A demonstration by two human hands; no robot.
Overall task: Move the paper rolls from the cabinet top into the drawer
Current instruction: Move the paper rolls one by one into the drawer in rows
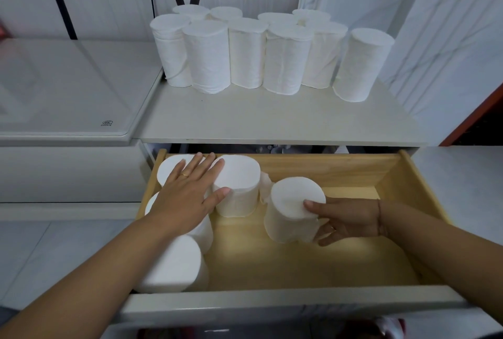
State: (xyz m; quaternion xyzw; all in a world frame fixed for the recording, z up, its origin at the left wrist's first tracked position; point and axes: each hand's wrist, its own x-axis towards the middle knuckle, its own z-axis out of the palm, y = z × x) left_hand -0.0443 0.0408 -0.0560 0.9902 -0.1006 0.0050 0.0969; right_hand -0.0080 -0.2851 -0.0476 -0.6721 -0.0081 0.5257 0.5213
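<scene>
Several white paper rolls stand upright in a cluster at the back of the white cabinet top. Below it a wooden drawer is pulled out. Several rolls stand upright along the drawer's left side. My left hand lies flat, fingers spread, on top of those left rolls. My right hand grips one upright roll in the middle of the drawer, thumb on its top and fingers around its side.
A glass-topped white unit adjoins the cabinet on the left. White curtains hang behind and to the right. The right half of the drawer floor is bare wood. The drawer's white front edge is nearest me.
</scene>
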